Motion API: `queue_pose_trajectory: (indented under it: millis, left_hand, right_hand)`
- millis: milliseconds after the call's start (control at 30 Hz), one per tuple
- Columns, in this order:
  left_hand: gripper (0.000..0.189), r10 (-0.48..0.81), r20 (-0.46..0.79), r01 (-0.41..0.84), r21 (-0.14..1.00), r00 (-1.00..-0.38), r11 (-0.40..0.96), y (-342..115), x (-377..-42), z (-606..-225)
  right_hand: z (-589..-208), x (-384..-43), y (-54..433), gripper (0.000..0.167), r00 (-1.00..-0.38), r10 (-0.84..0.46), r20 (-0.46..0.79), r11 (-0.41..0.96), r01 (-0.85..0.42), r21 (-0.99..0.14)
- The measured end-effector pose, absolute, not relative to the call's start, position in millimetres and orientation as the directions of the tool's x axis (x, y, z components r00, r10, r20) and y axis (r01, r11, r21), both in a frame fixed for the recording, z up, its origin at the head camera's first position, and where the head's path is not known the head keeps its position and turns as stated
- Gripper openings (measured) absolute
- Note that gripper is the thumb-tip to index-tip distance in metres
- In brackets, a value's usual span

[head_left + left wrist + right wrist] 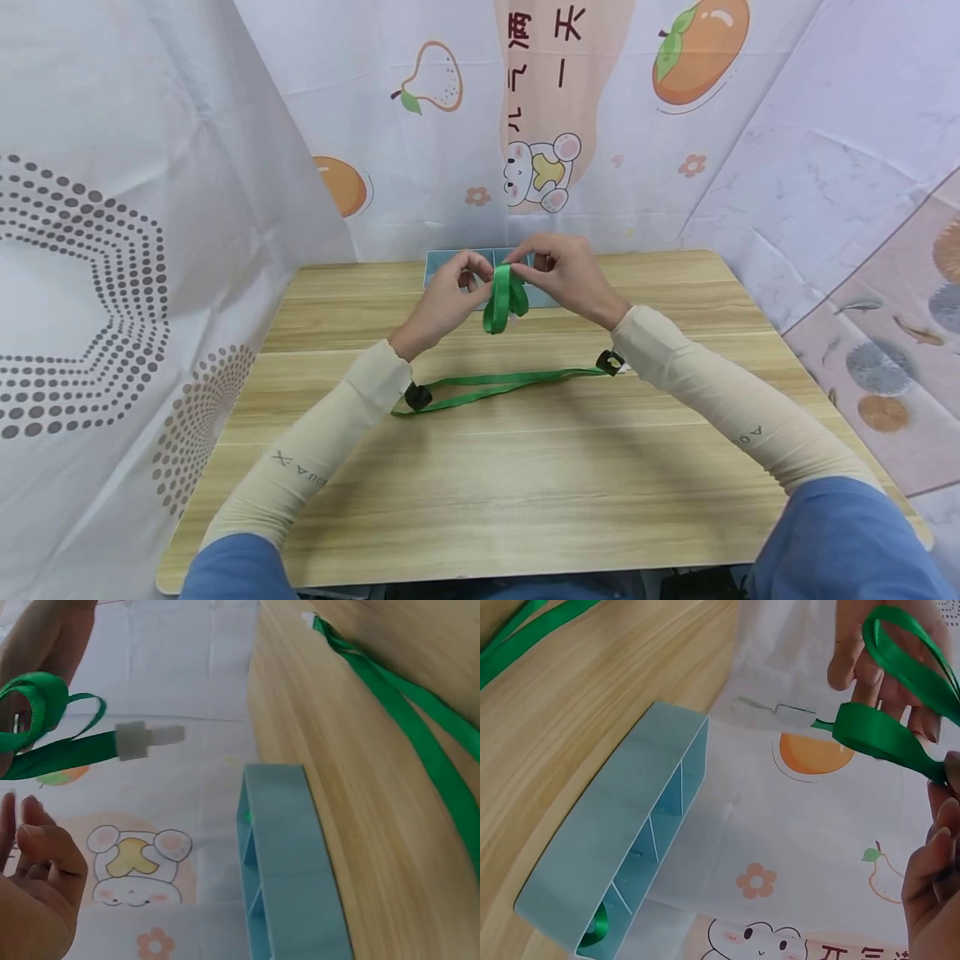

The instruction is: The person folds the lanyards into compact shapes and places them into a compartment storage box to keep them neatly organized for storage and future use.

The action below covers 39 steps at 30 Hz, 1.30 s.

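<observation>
Looped green ribbon (pixel 496 310), pinched by right hand (pixel 564 273), left hand (pixel 444 302) loosely curled beside it, blue box (pixel 296 862) beyond

Left grip (pixel 447 297) loosely curled, right grip (pixel 564 273) pinching

Pale fruit-printed curtain (pixel 420 192) behind the wood-grain table (pixel 540 500)

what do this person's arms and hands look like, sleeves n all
Cream sleeves with dark lettering cover both forearms, their ends folded near the wrists. Blue sleeves show higher up. A small black object shows beside each cuff. Left hand and right hand wear no gloves.
</observation>
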State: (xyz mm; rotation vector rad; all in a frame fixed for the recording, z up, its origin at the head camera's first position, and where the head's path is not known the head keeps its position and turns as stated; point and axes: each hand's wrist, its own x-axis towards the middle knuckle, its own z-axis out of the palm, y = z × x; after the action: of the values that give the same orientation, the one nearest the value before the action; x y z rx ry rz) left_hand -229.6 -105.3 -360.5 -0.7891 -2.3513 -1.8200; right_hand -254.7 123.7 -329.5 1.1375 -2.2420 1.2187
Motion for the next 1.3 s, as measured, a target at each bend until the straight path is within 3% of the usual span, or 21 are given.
queue_pose_trajectory:
  millis: [267,533,733,933,1300]
  left_hand:
    - [0.017,0.341,0.433,0.526,0.81,-0.834,0.26,-99.3,-228.0,-383.4]
    - [0.017,0.375,0.454,0.56,0.789,-0.808,0.254,-96.2,-225.4,-396.9]
    - [0.017,0.382,0.424,0.491,0.866,-0.821,0.097,-95.2,-220.6,-399.4]
    - [0.044,0.383,0.394,0.375,0.918,-0.835,-0.128,-94.0,-216.7,-397.9]
    - [0.029,0.349,0.347,0.333,0.938,-0.871,-0.1,-94.4,-215.7,-401.5]
  right_hand:
    - [-328.1,-253.3,118.9,0.008,-0.687,-0.423,0.591,0.32,-0.723,-0.613]
    - [-324.4,-252.8,116.0,0.008,-0.72,-0.39,0.574,0.288,-0.688,-0.667]
    - [-315.6,-246.9,116.9,0.012,-0.738,-0.365,0.568,0.261,-0.667,-0.698]
    - [-296.5,-229.8,116.5,0.011,-0.734,-0.349,0.582,0.232,-0.67,-0.706]
    - [-320.8,-259.4,124.3,0.008,-0.697,-0.342,0.63,0.208,-0.71,-0.673]
